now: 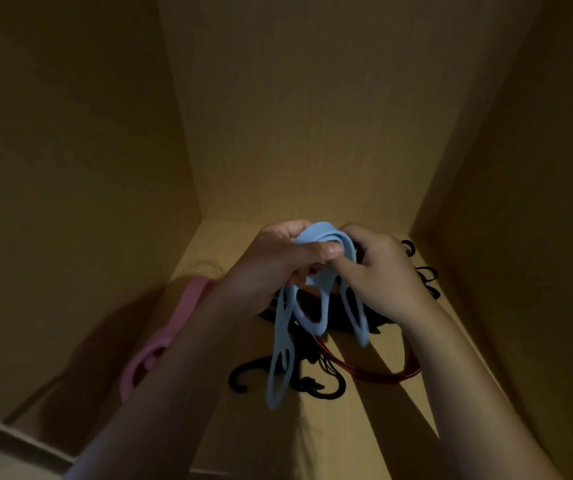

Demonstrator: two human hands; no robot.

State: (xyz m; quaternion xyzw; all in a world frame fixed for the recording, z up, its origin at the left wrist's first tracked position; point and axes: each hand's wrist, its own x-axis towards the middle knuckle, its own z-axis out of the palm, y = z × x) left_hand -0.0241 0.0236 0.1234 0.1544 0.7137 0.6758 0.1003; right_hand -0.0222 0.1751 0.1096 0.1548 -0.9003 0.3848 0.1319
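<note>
Head view, looking down into a dim wooden cupboard [312, 98]. Both of my bare forearms reach in from the bottom edge and meet above the cupboard floor [316, 441].

Between them I hold a small bunch of pale blue plastic hangers [312, 306] in the air, roughly at the centre of the picture. My left hand [278, 261] grips the bunch at its top, fingers [324, 251] curled round and clamped on the plastic. My right hand [385, 271] also has its fingers [352, 235] curled over the top. The shoulders of the hangers dangle downward, apparently so the bunch hangs together while I sort it.

Under the blue bunch, on the cupboard floor, lies a tangle of black hangers [243, 375], with reddish-brown hangers [382, 375] beside them to the right. More black hooks [409, 247] show behind my right hand. Pink hangers [174, 317] lie by the left wall, partly hidden by my left arm, seemingly grouped by colour.
</note>
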